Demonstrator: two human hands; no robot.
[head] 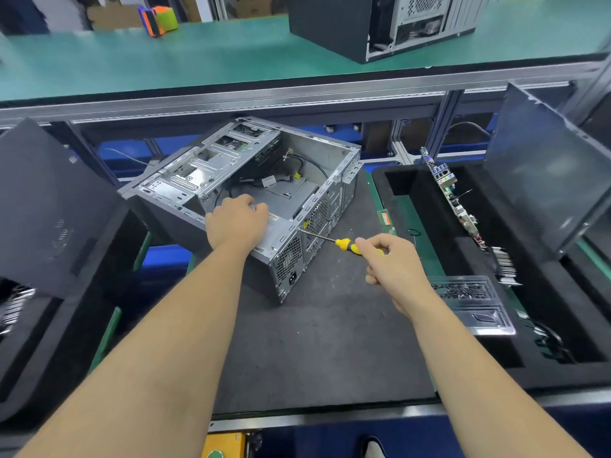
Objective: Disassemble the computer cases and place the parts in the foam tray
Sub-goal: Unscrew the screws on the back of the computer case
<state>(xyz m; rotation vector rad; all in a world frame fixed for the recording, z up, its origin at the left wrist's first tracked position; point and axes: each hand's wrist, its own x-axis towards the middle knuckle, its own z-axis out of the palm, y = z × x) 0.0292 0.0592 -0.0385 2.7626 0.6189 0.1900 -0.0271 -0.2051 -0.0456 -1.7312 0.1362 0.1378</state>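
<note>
Screwdriver [350, 245] tip at rear corner of computer case [251, 193].
Right hand [390, 259] pinches its handle, shaft pointing left toward case; left hand [238, 223] grips the case edge.

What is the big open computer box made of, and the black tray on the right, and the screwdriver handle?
The open grey computer case looks like bare sheet metal: dull silver shine, punched vent holes. The black foam tray looks like soft matte foam: no shine, thick cut walls. The yellow-and-black screwdriver handle is probably glossy plastic.
</note>
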